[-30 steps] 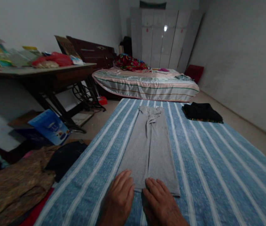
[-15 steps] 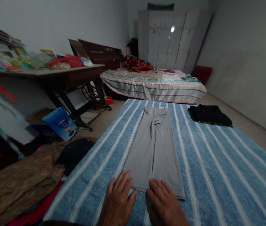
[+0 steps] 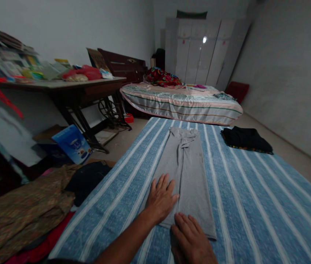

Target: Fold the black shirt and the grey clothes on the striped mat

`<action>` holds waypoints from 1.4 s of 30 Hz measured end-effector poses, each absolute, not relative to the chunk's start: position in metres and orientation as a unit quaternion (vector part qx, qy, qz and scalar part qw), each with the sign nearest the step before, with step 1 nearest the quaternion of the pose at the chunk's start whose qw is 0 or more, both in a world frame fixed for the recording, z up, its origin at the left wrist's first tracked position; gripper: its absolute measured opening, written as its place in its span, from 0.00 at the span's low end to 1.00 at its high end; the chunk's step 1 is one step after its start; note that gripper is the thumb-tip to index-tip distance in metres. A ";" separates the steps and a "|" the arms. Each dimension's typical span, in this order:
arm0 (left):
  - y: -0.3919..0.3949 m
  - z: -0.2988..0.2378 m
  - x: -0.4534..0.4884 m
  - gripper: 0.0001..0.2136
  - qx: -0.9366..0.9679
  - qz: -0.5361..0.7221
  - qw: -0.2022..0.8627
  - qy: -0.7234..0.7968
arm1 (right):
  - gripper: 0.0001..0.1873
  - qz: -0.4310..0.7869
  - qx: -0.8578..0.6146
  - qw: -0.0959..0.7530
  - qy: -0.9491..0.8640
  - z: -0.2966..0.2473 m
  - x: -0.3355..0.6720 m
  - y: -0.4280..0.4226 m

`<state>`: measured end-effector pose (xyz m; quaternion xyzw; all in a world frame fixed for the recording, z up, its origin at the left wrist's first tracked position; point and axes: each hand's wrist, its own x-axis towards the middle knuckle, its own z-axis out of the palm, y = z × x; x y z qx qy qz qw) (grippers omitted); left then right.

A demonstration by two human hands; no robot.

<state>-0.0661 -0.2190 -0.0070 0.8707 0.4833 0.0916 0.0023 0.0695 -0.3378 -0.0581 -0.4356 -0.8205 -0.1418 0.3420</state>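
A grey garment (image 3: 193,183), perhaps a shirt with its sides folded in, lies as a long panel on a blue striped bedsheet (image 3: 111,201). Its crumpled, collar-like end points away from me. My left hand (image 3: 162,198) rests flat on the left half of the cloth, fingers spread, holding nothing. At the near hem, my right hand (image 3: 192,236) lies with its fingers stretched over the fabric edge, palm down. The thumb side of the right hand is partly hidden.
A folded black garment stack (image 3: 247,140) sits at the right. Beyond is another bed (image 3: 182,106) with a red floral blanket (image 3: 162,76). On the left stand a cluttered sewing-machine table (image 3: 89,85), a blue box (image 3: 73,145) and heaped clothes (image 3: 31,205).
My left hand has moved forward and right from the near left corner onto the grey cloth. My right hand stays at the hem. The view has shifted slightly.
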 end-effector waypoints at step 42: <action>-0.220 -0.008 -0.070 0.26 0.870 0.045 0.036 0.490 | 0.27 -0.109 -0.592 0.160 -0.782 -0.047 0.103 -0.352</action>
